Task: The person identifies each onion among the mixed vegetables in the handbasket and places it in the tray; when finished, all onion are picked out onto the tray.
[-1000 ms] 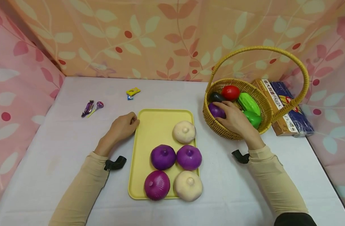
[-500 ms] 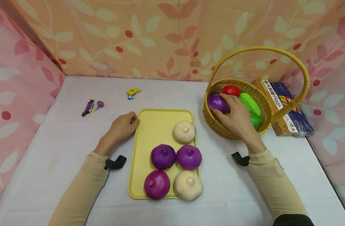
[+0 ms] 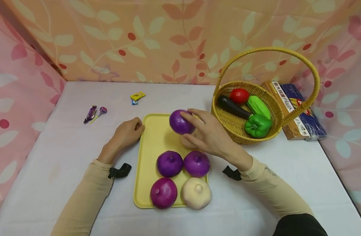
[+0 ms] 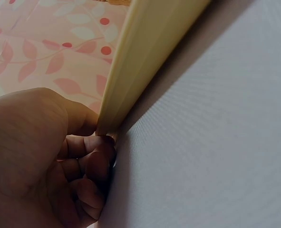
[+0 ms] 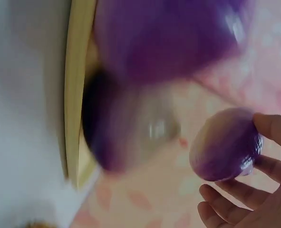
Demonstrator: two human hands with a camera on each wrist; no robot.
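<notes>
We judge we are mid-carry: our right hand (image 3: 211, 136) holds a purple onion (image 3: 180, 122) in its fingers above the tray's (image 3: 152, 144) far end, our left hand (image 3: 128, 132), fingers curled, steadies the rim, and next comes setting it in the free spot beside the white onion (image 3: 186, 141).

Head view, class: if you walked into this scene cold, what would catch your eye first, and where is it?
First, the purple onion gripped in the right hand, held above the far end of the yellow tray. Next, the four onions on the tray's near half, three purple and one white. Then the wicker basket to the right, holding a red tomato, a dark eggplant and green vegetables.
</notes>
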